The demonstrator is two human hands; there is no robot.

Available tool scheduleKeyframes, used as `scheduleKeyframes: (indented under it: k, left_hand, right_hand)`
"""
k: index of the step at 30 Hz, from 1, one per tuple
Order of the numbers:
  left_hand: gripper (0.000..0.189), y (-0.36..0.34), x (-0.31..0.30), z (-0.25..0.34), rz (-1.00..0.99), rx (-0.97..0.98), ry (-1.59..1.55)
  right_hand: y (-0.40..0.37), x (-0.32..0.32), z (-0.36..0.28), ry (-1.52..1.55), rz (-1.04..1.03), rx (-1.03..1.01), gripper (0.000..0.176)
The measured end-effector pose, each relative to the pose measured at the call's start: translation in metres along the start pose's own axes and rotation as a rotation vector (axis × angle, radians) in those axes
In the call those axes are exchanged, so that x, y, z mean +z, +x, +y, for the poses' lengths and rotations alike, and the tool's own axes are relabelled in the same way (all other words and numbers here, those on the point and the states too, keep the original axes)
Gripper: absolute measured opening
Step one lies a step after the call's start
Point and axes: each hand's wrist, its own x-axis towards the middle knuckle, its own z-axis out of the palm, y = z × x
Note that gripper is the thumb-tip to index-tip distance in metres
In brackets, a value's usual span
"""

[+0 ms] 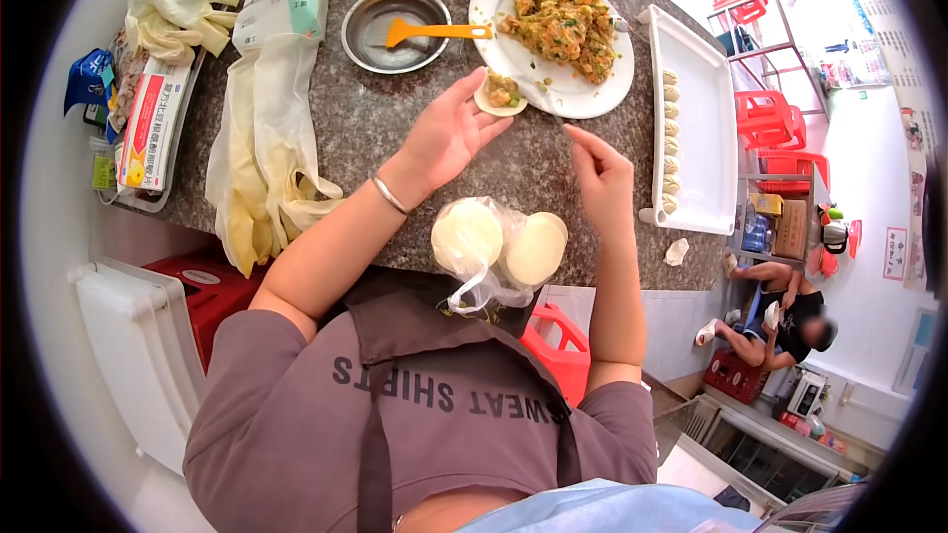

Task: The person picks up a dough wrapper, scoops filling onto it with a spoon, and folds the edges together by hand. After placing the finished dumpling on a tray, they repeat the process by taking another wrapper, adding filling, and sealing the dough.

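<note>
On the fingers of my left hand (449, 133) lies a round dumpling wrapper (506, 111) with a lump of filling (502, 91) on it. My right hand (603, 176) pinches the handle of a metal spoon (542, 99), its head beside the wrapper. Just beyond both hands, a white plate (481, 8) carries a large heap of chopped filling (558, 20). Closer to my body, stacks of round wrappers (467, 236) sit in and by a clear plastic bag (484, 281) at the counter's near edge.
A metal bowl (360, 49) with an orange brush (425, 31) across it stands left of the plate. To the right, a white tray (706, 138) holds a row of folded dumplings (671, 133). Pale gloves (262, 153) lie at left. A person (780, 321) sits far right.
</note>
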Motion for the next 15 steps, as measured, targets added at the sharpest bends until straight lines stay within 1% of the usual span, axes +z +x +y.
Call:
scheduleKeyframes:
  k: [2, 4, 6, 8, 10, 11, 12, 14, 15]
  left_hand:
    - [0.051, 0.0, -0.001, -0.005, -0.002, -0.009, 0.08]
    - [0.052, -0.001, 0.001, -0.009, 0.011, -0.033, 0.072]
    - [0.054, -0.002, 0.002, -0.007, 0.025, -0.045, 0.065]
    - [0.056, -0.002, 0.002, -0.006, 0.019, -0.034, 0.04]
    - [0.056, -0.002, 0.004, -0.004, 0.023, -0.01, 0.048]
    - [0.057, -0.002, 0.004, -0.003, 0.029, 0.015, 0.055]
    - [0.057, -0.001, 0.003, -0.003, 0.026, 0.013, 0.06]
    - [0.057, 0.001, 0.0, -0.002, 0.021, 0.042, 0.028]
    - [0.057, 0.001, 0.0, 0.0, 0.018, 0.046, 0.032]
  right_hand:
    - [-0.004, -0.001, 0.017, 0.04, 0.146, 0.118, 0.026]
    - [-0.006, 0.003, 0.015, -0.01, 0.145, 0.116, 0.028]
    - [-0.011, 0.014, 0.004, 0.022, 0.029, 0.121, 0.028]
    - [-0.007, 0.022, -0.008, 0.065, -0.003, 0.107, 0.027]
    - [0.012, 0.026, -0.015, 0.015, 0.034, -0.071, 0.026]
    - [0.024, 0.025, -0.023, -0.021, 0.02, -0.002, 0.025]
    - [0.038, 0.027, -0.017, -0.018, 0.025, -0.002, 0.025]
    - [0.064, 0.034, -0.005, -0.164, 0.142, -0.236, 0.027]
    - [0.07, 0.035, -0.008, -0.171, 0.135, -0.216, 0.027]
